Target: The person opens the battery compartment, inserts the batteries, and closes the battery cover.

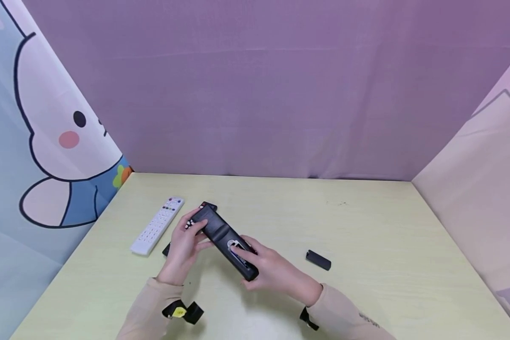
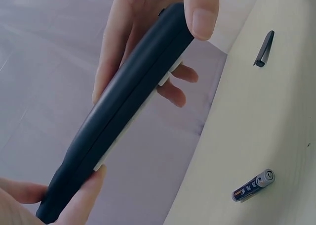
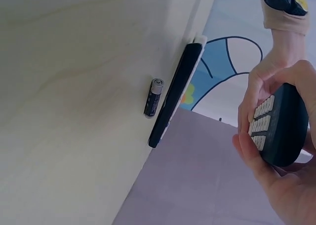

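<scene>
A black remote control [image 1: 218, 230] is held above the table, its back turned up and its battery compartment uncovered. My left hand [image 1: 183, 249] pinches its far end. The near end sits in my right hand [image 1: 274, 270], whose thumb presses at the open compartment [image 1: 237, 249]; the thumb partly covers what lies inside. In the right wrist view, pale buttons [image 3: 262, 121] show on the remote's underside. A loose battery [image 2: 253, 185] lies on the table, also seen in the right wrist view beside another remote; the head view hides it.
A small black battery cover [image 1: 318, 260] lies to the right of my right hand. At the left are a white remote [image 1: 157, 226] and a second black remote [image 3: 175, 94], partly hidden behind my left hand in the head view. Fabric walls border the table [image 1: 365, 222].
</scene>
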The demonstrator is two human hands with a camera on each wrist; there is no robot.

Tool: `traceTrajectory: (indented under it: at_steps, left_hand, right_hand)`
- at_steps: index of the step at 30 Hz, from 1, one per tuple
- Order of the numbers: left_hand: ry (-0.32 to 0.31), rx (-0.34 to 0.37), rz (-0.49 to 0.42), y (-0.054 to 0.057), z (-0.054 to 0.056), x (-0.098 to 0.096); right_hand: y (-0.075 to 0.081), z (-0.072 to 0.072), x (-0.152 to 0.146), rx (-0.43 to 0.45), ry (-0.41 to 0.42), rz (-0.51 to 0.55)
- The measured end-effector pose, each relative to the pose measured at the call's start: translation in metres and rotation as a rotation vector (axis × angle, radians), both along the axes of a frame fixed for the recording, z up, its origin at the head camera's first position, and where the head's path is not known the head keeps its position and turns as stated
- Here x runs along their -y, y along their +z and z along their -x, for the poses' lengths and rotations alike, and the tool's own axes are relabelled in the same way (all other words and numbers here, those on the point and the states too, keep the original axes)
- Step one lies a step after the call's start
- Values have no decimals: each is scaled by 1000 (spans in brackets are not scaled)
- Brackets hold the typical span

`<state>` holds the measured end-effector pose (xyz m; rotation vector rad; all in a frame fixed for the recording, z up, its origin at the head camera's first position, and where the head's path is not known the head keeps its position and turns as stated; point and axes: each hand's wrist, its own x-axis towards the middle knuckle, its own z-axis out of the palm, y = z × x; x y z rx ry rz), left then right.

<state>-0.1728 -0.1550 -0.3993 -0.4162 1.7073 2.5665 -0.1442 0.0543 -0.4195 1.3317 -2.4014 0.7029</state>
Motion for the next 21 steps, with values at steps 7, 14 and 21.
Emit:
traceTrajectory:
  at_steps: [7,14,21]
  left_hand:
    - [-4,2,2,1,1,0]
    - [-12,-8,-8,3,-1,2]
    - [-7,0,-11,4,-1,7]
  right_hand:
    - [-5,1,1,-161,14,5]
    - [-8,-2,0,-71,13,22]
    - [-7,-4,2,73,-14,34]
